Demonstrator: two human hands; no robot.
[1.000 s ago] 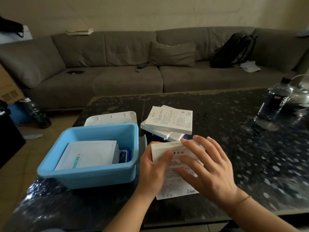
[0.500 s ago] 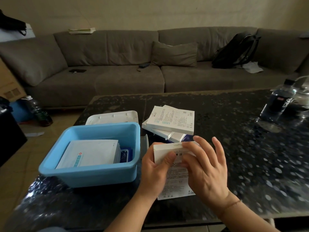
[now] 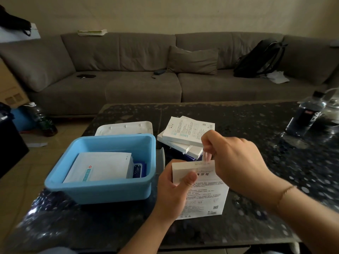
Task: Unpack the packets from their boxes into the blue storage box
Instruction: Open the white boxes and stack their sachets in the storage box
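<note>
White box (image 3: 205, 195) upright on surface, L hand (image 3: 172, 191) gripping side; R hand (image 3: 236, 160) fingers pinching blurred seal strip. Risk: hard yank tears flap or tips box.

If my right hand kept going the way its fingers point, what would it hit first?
Probably the stack of white boxes: the right hand pinches clear film off the held box, fingers aimed left toward it. Depth is unclear.

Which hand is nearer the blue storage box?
Left. The left hand grips the white box just right of the blue storage box; the right hand is farther right.
</note>
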